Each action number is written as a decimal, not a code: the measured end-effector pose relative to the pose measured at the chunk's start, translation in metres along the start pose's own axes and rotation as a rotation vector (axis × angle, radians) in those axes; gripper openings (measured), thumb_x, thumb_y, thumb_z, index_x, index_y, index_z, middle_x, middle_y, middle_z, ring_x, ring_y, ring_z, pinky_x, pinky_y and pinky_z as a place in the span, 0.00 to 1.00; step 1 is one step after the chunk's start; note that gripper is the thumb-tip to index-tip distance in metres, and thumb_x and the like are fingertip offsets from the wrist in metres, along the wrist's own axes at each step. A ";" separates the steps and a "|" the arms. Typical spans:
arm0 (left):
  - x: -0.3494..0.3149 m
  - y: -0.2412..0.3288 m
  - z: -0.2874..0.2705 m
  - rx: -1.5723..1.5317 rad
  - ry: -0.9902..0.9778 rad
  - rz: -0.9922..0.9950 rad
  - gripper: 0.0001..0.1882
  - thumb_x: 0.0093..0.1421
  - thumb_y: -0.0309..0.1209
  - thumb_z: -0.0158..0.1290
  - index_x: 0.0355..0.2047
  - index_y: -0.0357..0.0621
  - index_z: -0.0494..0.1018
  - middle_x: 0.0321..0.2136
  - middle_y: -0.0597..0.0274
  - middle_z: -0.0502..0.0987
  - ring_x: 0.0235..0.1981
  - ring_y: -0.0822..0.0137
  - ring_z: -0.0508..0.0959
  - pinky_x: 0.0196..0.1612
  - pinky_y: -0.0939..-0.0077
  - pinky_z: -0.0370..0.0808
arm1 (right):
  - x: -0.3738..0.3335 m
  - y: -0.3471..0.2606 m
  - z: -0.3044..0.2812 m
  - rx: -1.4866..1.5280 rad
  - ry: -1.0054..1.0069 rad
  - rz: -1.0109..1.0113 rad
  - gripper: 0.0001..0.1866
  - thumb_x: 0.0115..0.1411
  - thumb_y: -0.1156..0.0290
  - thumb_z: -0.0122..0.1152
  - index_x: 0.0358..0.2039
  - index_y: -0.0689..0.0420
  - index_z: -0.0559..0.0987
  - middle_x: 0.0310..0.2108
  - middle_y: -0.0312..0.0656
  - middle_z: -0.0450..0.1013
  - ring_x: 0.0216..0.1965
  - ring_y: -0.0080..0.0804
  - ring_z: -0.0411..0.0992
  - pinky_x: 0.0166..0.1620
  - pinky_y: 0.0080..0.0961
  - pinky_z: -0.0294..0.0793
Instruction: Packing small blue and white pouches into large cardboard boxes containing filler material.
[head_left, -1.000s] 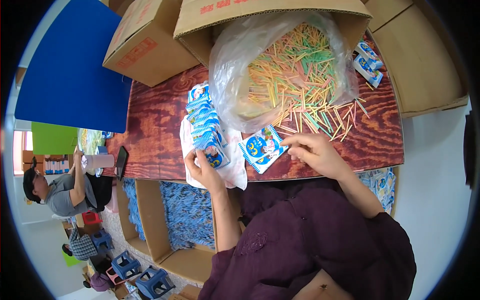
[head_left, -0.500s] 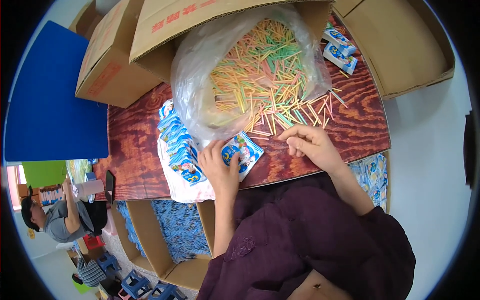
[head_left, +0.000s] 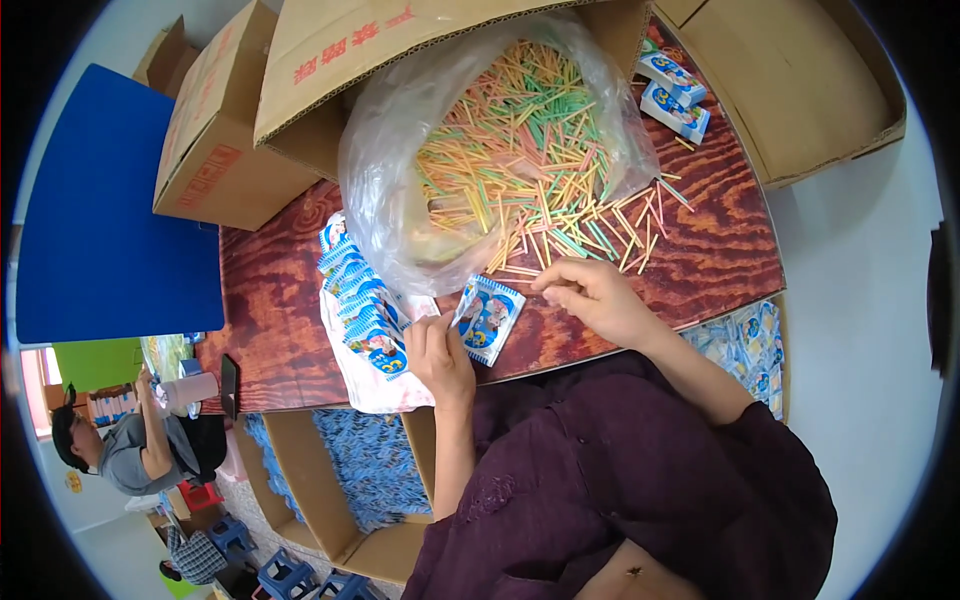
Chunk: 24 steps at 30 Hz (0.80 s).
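Blue-and-white sachet (head_left: pixel 487 318) now sits pinched in the left hand (head_left: pixel 440 355), lifted off the stack of sachets (head_left: pixel 362 305) at nine o'clock. The right hand (head_left: pixel 592 297), fingers curled, has gathered coloured sticks (head_left: pixel 560 250) from the spill at twelve o'clock, seemingly for filling.

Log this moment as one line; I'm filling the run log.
left hand: holds small blue-and-white printed sachet | right hand: fingertips on loose coloured sticks | surface: dark wooden table

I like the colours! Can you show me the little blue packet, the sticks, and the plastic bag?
blue packet (head_left: pixel 487 318), head view, middle of its face.
colourful sticks (head_left: pixel 510 160), head view, heap inside the bag.
plastic bag (head_left: pixel 385 180), head view, clear left wall.
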<state>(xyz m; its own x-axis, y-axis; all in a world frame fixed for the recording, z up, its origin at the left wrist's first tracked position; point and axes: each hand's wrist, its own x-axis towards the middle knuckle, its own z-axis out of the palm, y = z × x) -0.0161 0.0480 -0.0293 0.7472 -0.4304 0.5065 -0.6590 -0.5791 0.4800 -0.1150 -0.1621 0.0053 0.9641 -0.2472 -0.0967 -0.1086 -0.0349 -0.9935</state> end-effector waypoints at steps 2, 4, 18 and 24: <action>0.001 0.005 -0.009 -0.052 0.075 0.006 0.06 0.48 0.17 0.56 0.27 0.39 0.73 0.24 0.55 0.72 0.27 0.55 0.72 0.33 0.65 0.69 | 0.008 -0.013 0.009 -0.140 -0.026 -0.108 0.11 0.57 0.72 0.59 0.41 0.59 0.76 0.33 0.38 0.72 0.30 0.22 0.71 0.33 0.20 0.70; 0.004 0.017 -0.017 -0.091 0.049 0.034 0.06 0.48 0.16 0.55 0.27 0.38 0.72 0.24 0.54 0.72 0.26 0.54 0.72 0.31 0.64 0.68 | 0.012 -0.023 0.025 -0.119 -0.031 -0.219 0.13 0.53 0.75 0.62 0.41 0.59 0.76 0.36 0.37 0.69 0.35 0.25 0.69 0.35 0.21 0.70; 0.004 0.033 -0.004 -0.529 -0.342 -0.292 0.03 0.57 0.22 0.55 0.30 0.34 0.74 0.23 0.64 0.74 0.26 0.78 0.70 0.30 0.82 0.68 | 0.017 -0.012 0.018 -0.442 0.116 -0.468 0.10 0.56 0.67 0.57 0.28 0.62 0.75 0.24 0.48 0.69 0.32 0.47 0.70 0.37 0.39 0.67; 0.013 0.036 -0.006 -0.502 -0.270 -0.126 0.02 0.57 0.19 0.53 0.29 0.31 0.73 0.23 0.56 0.72 0.26 0.64 0.73 0.32 0.76 0.69 | 0.076 -0.010 -0.027 -0.505 -0.055 -0.259 0.12 0.59 0.64 0.53 0.30 0.59 0.80 0.28 0.47 0.75 0.31 0.45 0.73 0.37 0.37 0.71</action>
<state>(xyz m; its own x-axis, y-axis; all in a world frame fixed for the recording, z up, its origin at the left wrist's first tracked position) -0.0306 0.0261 -0.0010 0.7744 -0.5792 0.2544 -0.4751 -0.2669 0.8385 -0.0472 -0.2068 0.0091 0.9845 -0.1184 0.1296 0.0437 -0.5496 -0.8343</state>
